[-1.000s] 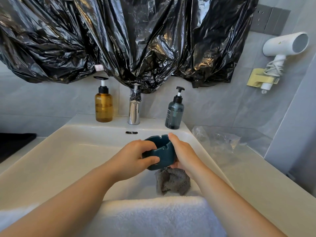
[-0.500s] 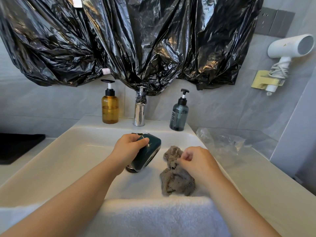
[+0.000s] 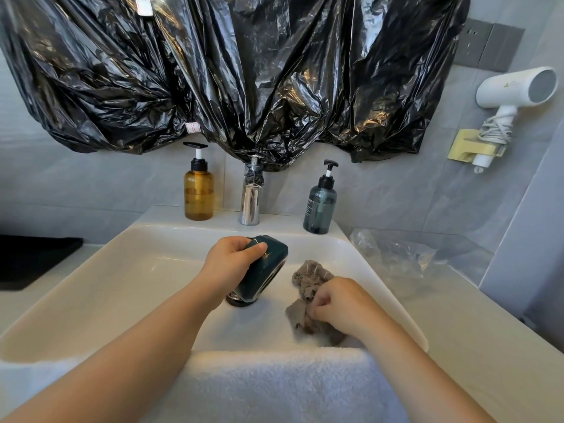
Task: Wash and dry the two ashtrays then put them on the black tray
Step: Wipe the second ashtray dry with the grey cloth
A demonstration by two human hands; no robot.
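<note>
My left hand [image 3: 232, 264] grips a dark teal ashtray [image 3: 265, 270], tilted on its side over the drain [image 3: 236, 299] inside the white sink [image 3: 128, 276]. Its base faces me. My right hand [image 3: 341, 303] pinches a crumpled grey cloth [image 3: 308, 285] lying on the sink's right slope. A corner of the black tray [image 3: 33, 254] shows on the counter at the far left. I see only one ashtray.
A chrome tap [image 3: 251, 198] stands behind the basin between an amber pump bottle [image 3: 198, 193] and a dark blue-green one [image 3: 319, 206]. A white towel [image 3: 274, 386] drapes over the sink's front edge. Crumpled clear plastic [image 3: 396, 254] lies on the right counter. Black plastic sheeting [image 3: 229, 71] hangs above.
My right hand let go of the ashtray and dropped to the grey cloth. My left hand turned the ashtray onto its side and moved it back over the drain.
</note>
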